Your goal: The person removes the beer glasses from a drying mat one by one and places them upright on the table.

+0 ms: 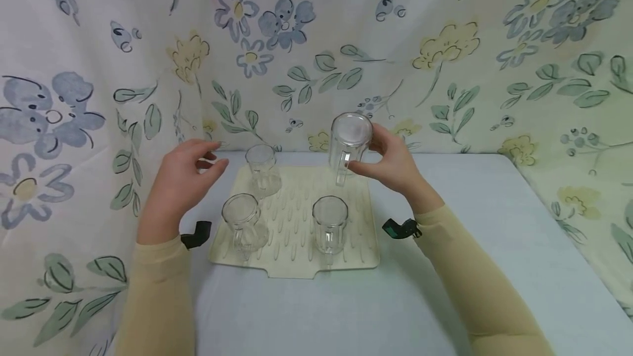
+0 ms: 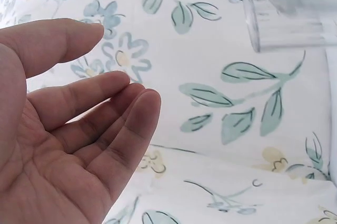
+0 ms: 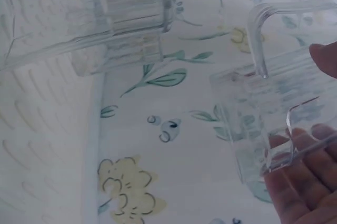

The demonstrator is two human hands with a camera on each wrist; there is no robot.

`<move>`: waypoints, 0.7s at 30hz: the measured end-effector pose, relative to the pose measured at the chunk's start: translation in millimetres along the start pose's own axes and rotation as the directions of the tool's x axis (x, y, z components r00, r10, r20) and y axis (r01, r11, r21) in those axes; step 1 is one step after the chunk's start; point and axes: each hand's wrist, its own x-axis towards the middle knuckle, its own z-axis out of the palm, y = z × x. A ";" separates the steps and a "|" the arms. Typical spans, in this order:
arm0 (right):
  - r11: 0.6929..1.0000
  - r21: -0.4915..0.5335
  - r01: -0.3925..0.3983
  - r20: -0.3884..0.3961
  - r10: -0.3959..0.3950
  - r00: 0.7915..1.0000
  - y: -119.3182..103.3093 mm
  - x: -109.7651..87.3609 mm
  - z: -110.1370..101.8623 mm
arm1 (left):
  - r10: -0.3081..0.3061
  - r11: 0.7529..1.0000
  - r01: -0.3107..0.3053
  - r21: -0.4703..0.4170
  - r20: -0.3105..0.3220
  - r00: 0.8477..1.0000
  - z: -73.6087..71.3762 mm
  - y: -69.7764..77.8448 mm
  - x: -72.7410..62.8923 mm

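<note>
My right hand [image 1: 395, 163] holds a clear glass mug [image 1: 340, 150] over the back right of a cream ridged drying mat [image 1: 292, 224]. The thumb lies at the mug's handle, and the fingers go round the far side. In the right wrist view the fingers [image 3: 303, 187] show through the glass. My left hand [image 1: 185, 174] holds nothing; its fingers are loosely bent, left of a second glass mug [image 1: 264, 172] at the mat's back left. Two more mugs stand on the mat, a front left mug [image 1: 242, 221] and a front right mug [image 1: 330, 224], handles toward me.
The mat lies on a white table [image 1: 296, 317]. A floral curtain [image 1: 306, 65] hangs right behind the table's back edge and along the left side. A small black wrist camera [image 1: 196, 234] sits at the left cuff, another wrist camera [image 1: 401, 228] at the right.
</note>
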 end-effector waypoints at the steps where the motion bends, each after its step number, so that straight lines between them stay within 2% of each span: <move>1: 1.000 0.002 0.011 -0.007 -0.011 1.000 -1.5 -1.8 -0.6 | 0.009 1.000 -0.009 0.000 -0.006 1.000 0.8 2.6 -0.7; 10: 0.998 0.016 0.057 -0.083 -0.055 0.995 -8.0 -17.7 -8.2 | 0.083 0.996 -0.085 -0.033 -0.041 0.996 11.5 31.5 -2.2; 15: 0.995 0.019 0.094 -0.100 -0.091 0.991 -11.0 -24.2 -10.5 | 0.148 0.987 -0.152 -0.048 -0.063 0.987 19.8 44.8 -0.4; 21: 0.995 0.013 0.094 -0.110 -0.092 0.990 -13.1 -30.3 -11.6 | 0.223 0.973 -0.226 -0.041 -0.064 0.973 30.2 58.0 2.2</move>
